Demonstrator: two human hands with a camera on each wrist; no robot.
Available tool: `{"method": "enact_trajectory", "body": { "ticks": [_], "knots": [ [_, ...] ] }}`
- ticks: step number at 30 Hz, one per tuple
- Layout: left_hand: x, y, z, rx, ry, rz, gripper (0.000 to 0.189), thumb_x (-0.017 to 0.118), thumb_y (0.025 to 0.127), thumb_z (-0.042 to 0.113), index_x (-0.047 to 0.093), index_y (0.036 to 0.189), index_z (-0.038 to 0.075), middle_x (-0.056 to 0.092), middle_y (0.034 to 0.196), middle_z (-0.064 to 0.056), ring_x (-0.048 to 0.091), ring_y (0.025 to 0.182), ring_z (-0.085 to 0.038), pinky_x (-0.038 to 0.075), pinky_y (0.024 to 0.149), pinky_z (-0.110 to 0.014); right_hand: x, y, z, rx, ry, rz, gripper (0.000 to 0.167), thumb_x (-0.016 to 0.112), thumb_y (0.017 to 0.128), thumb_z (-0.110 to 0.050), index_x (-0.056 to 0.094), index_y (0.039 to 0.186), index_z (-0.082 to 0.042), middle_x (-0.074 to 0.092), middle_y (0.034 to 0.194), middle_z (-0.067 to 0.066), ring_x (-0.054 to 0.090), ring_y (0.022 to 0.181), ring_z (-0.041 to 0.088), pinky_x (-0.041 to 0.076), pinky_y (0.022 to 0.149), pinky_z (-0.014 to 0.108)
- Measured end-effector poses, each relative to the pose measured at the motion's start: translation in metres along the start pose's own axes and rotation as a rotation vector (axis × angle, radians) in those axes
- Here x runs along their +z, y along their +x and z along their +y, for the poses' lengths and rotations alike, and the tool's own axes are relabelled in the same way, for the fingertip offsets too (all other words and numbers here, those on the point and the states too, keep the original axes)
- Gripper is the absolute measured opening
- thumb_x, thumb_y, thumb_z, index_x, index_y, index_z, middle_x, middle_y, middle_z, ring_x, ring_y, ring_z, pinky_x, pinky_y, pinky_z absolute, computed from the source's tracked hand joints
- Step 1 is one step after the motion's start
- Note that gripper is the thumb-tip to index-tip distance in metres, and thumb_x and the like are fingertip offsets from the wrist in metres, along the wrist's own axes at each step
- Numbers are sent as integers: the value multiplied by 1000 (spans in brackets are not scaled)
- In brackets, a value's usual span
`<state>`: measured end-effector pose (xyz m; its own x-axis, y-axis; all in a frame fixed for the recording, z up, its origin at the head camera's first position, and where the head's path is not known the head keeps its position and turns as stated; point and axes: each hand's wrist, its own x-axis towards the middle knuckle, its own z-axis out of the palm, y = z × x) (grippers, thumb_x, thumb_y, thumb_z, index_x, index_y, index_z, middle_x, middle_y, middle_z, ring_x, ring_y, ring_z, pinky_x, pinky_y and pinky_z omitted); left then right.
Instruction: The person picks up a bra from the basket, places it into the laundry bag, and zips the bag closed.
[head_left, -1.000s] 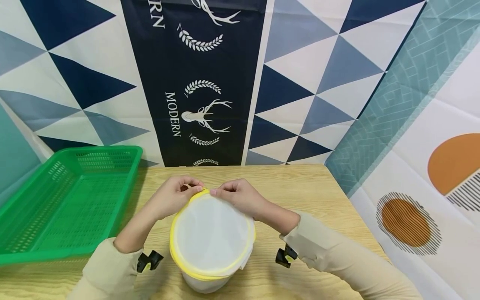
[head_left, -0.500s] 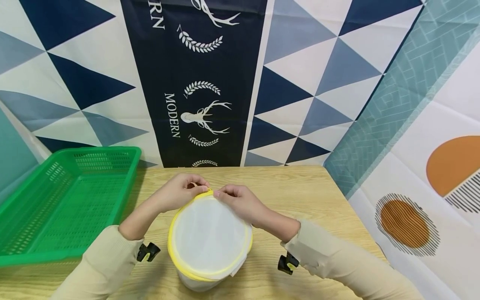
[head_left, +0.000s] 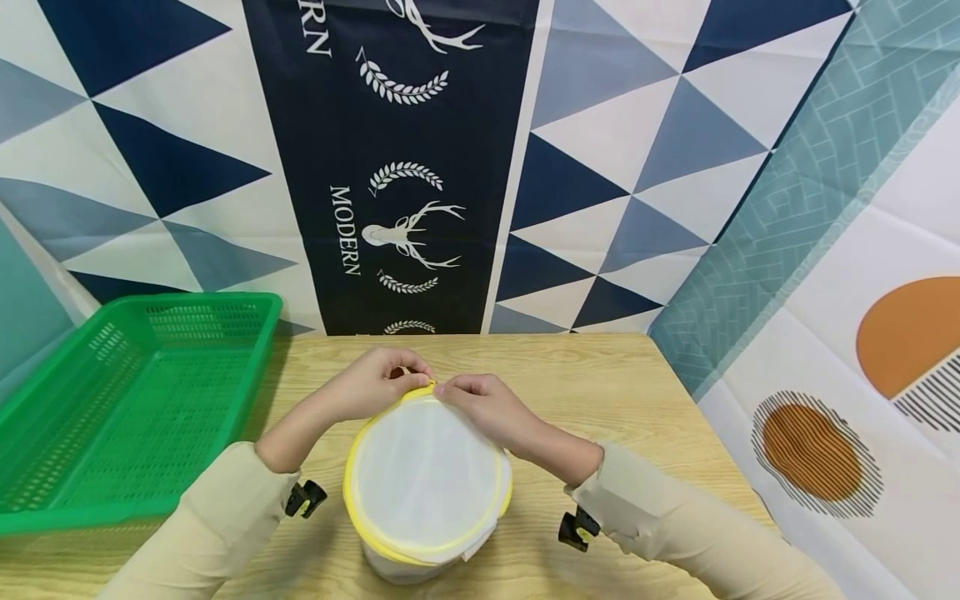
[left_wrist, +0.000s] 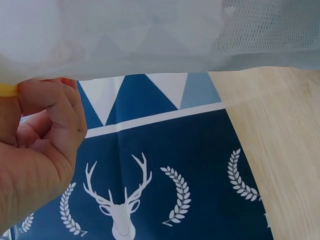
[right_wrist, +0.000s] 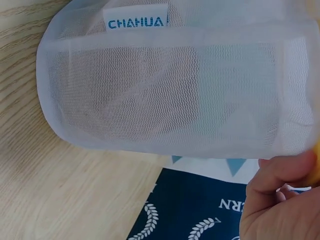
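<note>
A white mesh laundry bag with a round top and yellow zipper trim stands on the table. At its far edge my left hand pinches the yellow trim between thumb and finger; a zipper pull there is too small to make out. Just to the right, my right hand pinches the same edge, the fingertips almost meeting the left ones. Fine mesh on the bag wall shows in the left wrist view. In the right wrist view, a white "CHAHUA" label is sewn on the bag's side.
A green plastic basket with slotted walls sits at the left of the wooden table. Behind the table hangs a patterned cloth with triangles and deer heads. Another printed cloth borders the right side.
My left hand has slid rightward along the bag's far edge, closer to the right hand. My right hand has shifted slightly right and stays on the edge. The bag has moved only a little.
</note>
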<state>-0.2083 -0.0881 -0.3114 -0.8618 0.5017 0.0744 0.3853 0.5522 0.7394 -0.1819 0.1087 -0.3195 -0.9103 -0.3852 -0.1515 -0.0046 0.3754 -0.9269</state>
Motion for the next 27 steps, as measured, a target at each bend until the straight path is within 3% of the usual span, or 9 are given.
{"method": "enact_trajectory", "body": {
  "ticks": [5,27],
  "knots": [
    [2,1,0,2,-6,3,13,58,93,15,69,95,8,64,89,-4,49,68,-14,43,65,-26,0,1,2,-19,14,11,33,53,94,-28,70,92,1,61,71,-1,56,52,7,48,49,23],
    [10,-3,0,-8,-23,39,12,60,92,16,69,94,10,63,88,-2,47,66,-15,42,61,-24,-3,-9,13,-23,68,49,34,54,95,-27,70,98,2,66,71,3,61,53,10,52,50,27]
  ]
}}
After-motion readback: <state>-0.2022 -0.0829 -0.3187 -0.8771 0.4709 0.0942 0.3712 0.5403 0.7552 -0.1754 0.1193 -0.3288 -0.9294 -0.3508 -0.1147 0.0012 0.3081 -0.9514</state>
